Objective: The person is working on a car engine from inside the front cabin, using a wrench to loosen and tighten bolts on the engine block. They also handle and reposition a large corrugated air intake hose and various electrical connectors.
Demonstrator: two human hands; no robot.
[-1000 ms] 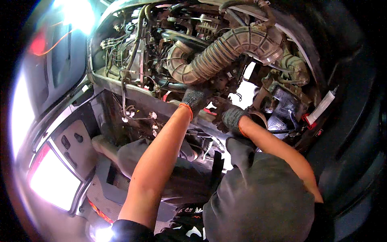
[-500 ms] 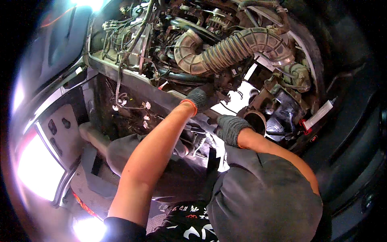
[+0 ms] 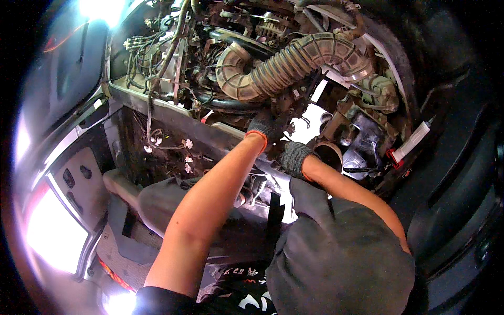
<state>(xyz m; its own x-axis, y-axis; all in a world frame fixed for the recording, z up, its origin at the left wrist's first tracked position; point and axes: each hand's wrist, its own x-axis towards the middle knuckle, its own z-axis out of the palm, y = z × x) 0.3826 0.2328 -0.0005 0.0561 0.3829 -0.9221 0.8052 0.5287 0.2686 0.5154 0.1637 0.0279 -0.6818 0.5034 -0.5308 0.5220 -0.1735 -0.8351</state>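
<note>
My left hand (image 3: 261, 126), in a dark knit glove with an orange cuff, reaches into the engine compartment below a ribbed air intake hose (image 3: 286, 71). Its fingers are lost among dark parts, so whatever they touch cannot be made out. Closer to me and to the right is my right hand (image 3: 295, 158), also in a grey knit glove. It is bent downward at the compartment's near edge, its fingers curled and their tips hidden. Just right of it lies a round open duct mouth (image 3: 331, 156).
A black-and-brown housing (image 3: 362, 142) sits right of the hands, with a white tube with a red end (image 3: 412, 143) beyond it. Wires with pale connectors (image 3: 188, 143) hang at the left. A dark grey seat-like cover (image 3: 341, 252) bulges up under my right forearm.
The view has shifted slightly, moving the engine leftward in it. My left hand has moved right and farther in beneath the hose. My right hand stays at nearly the same spot.
</note>
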